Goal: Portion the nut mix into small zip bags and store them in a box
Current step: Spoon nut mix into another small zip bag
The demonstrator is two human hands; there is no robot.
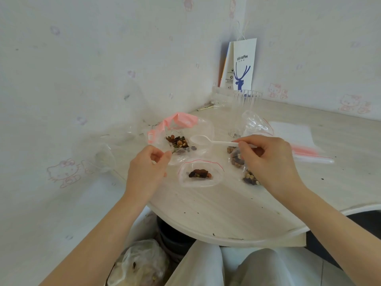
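Head view, pale table (206, 213) filling the centre and right of the frame. I see the left hand (146, 172) at centre left, thumb and fingers pinched narrow on the near edge of the large clear bag (181, 139) with a pink strip; the nut mix (178, 142) lies inside it, just above the hand. I see the right hand (268, 159) at centre right, fingers closed on the handle of a white plastic spoon (210, 141), whose bowl points left and hangs empty beside the large bag. Between the two hands, slightly lower, a small zip bag (201, 174) lies open-mouthed on the table with a small dark portion of mix inside. Under and just left of the right hand lie filled small bags (243, 168) of mix, partly hidden by the fingers. A stack of empty zip bags (299, 139) lies at right, and a clear plastic cup (246, 104) stands behind, before a paper coffee bag (243, 65) in the wall corner.
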